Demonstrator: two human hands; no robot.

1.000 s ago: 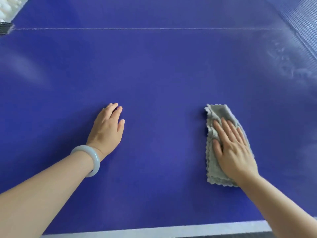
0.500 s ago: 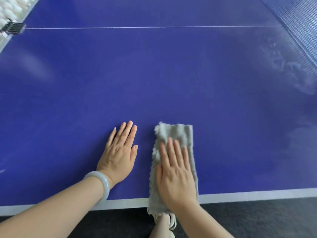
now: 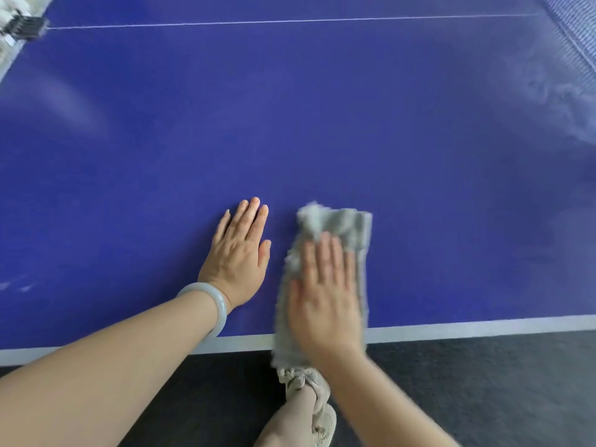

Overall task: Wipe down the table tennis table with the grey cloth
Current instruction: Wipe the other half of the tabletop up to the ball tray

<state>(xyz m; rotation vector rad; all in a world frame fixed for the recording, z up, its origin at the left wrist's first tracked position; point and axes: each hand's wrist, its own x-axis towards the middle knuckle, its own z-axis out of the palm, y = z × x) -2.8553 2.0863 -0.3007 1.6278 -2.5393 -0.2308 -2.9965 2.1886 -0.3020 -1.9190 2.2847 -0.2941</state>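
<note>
Table tennis table (image 3: 322,124) fills nearly the whole view, a deep blue top with a white border stripe (image 3: 483,329) along its near edge. Everything below is placed from that stripe. Far beyond it, at the upper right, part of the net (image 3: 577,24) shows. On the person's side of the stripe lies dark floor (image 3: 483,398).

Just beyond the stripe the blue looks even and clean, so I judge this near strip to be wiped or being wiped now. Well beyond it, toward the net, pale cloudy smears (image 3: 554,91) spread over the surface. A softer haze (image 3: 64,98) sits far off to the left. I cannot tell whether these are residue or glare, but if they are dirt, much of the table is left to do.

The right hand (image 3: 325,298) lies flat just beyond the stripe, fingers straight, pressing down on the grey cloth (image 3: 338,222) without clutching it. It is blurred, which suggests a stroke under way. The folded cloth lies across the stripe, with its far end on the blue and its near end hanging off the edge.

The left hand (image 3: 238,256) rests flat and released on the blue just beyond the stripe, beside the cloth but apart from it, holding nothing. A pale bangle (image 3: 213,301) circles its wrist. Below the stripe, a beige shoe (image 3: 309,401) shows on the floor.
</note>
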